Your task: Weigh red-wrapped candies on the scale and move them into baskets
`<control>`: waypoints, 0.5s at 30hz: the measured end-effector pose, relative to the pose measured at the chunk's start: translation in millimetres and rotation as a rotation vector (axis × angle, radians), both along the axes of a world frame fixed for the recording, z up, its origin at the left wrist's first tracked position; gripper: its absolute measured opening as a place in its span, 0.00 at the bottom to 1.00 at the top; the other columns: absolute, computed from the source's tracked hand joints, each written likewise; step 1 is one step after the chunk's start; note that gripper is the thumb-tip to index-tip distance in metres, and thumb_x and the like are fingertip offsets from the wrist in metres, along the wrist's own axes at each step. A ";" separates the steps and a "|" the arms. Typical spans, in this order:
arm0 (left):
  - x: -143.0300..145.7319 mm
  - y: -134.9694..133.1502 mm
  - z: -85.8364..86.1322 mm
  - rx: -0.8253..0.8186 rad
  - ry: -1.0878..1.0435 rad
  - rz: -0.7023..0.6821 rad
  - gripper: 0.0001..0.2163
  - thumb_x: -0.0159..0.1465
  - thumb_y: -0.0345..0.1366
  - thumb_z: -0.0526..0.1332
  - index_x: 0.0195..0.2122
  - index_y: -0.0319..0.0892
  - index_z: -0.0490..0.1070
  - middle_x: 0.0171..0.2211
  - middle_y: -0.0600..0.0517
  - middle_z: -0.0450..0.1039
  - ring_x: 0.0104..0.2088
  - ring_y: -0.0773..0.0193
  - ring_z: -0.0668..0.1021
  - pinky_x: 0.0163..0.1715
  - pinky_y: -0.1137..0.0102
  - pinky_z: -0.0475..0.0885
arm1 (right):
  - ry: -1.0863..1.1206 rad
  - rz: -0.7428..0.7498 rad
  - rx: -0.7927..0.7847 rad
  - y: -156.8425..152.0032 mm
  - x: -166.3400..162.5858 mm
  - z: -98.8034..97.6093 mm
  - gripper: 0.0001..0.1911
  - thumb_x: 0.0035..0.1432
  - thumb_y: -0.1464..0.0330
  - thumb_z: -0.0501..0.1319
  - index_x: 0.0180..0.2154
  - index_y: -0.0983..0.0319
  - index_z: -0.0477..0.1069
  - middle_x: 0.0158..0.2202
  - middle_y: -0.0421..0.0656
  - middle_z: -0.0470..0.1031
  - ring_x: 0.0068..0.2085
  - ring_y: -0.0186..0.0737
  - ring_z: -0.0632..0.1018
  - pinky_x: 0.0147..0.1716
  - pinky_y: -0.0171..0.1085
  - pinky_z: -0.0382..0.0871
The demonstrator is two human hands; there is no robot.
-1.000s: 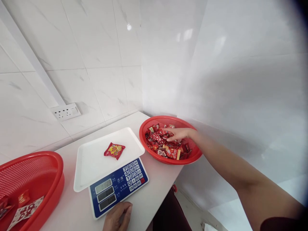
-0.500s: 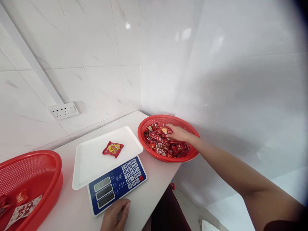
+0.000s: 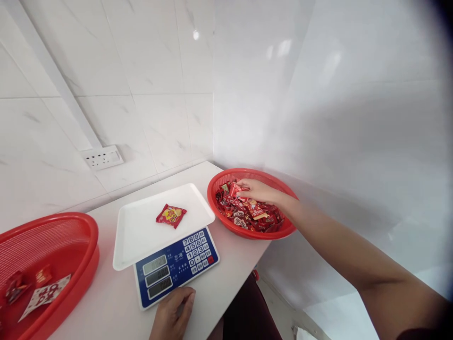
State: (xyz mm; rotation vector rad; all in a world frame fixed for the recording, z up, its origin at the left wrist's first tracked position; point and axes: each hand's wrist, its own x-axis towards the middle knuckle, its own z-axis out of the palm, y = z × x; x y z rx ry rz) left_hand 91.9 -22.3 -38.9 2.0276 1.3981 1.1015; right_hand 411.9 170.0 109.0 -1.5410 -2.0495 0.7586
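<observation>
My right hand (image 3: 260, 191) is inside the right red plastic basket (image 3: 293, 230), its fingers closed on a small red snack packet (image 3: 235, 190). Many red wrapped packets (image 3: 244, 215) lie heaped beneath that hand. My left hand (image 3: 174, 311) rests on the table by the front edge of a blue digital scale (image 3: 179, 278), fingers curled in and nothing visible in them. On the scale's white tray (image 3: 136, 236) lies one red packet with a yellow label (image 3: 171, 216).
Another red basket (image 3: 92, 236) stands at the left with a few packets and a white-and-red patterned packet (image 3: 46, 293) inside. Tiled walls meet behind the white table (image 3: 226, 274). A power socket (image 3: 102, 157) is on the left wall.
My right hand has stayed in the basket; the packet with a cookie picture at its fingertips is replaced by a plainer red one. The view has shifted slightly left. My left hand stays by the scale.
</observation>
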 end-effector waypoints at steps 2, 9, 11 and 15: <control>-1.5 -0.8 3.7 -0.010 0.022 -0.038 0.10 0.63 0.41 0.55 0.32 0.45 0.73 0.29 0.52 0.77 0.30 0.67 0.78 0.30 0.77 0.73 | 0.075 0.114 0.023 -3.8 -31.1 6.7 0.17 0.55 0.67 0.60 0.48 0.60 0.69 0.53 0.45 0.71 0.51 0.44 0.73 0.50 0.40 0.66; -5.1 -4.1 10.6 -0.029 0.062 -0.014 0.09 0.65 0.38 0.53 0.33 0.44 0.72 0.30 0.52 0.76 0.31 0.68 0.78 0.31 0.77 0.72 | 0.126 0.334 -0.119 -14.7 -113.6 5.6 0.16 0.57 0.68 0.58 0.48 0.63 0.69 0.47 0.47 0.75 0.42 0.43 0.77 0.36 0.37 0.72; -4.8 -4.7 11.5 -0.041 0.073 -0.013 0.10 0.65 0.38 0.53 0.33 0.44 0.72 0.30 0.52 0.76 0.30 0.68 0.78 0.30 0.77 0.72 | 0.130 0.338 -0.150 -13.1 -121.5 2.1 0.18 0.57 0.68 0.59 0.50 0.63 0.68 0.46 0.47 0.75 0.40 0.41 0.77 0.35 0.36 0.72; -3.8 -4.9 13.7 -0.031 0.067 -0.027 0.09 0.65 0.37 0.53 0.33 0.44 0.71 0.30 0.53 0.76 0.30 0.68 0.78 0.30 0.77 0.72 | 0.180 0.324 -0.168 -7.3 -118.4 -3.0 0.16 0.55 0.67 0.61 0.47 0.62 0.69 0.42 0.46 0.77 0.36 0.40 0.78 0.34 0.37 0.72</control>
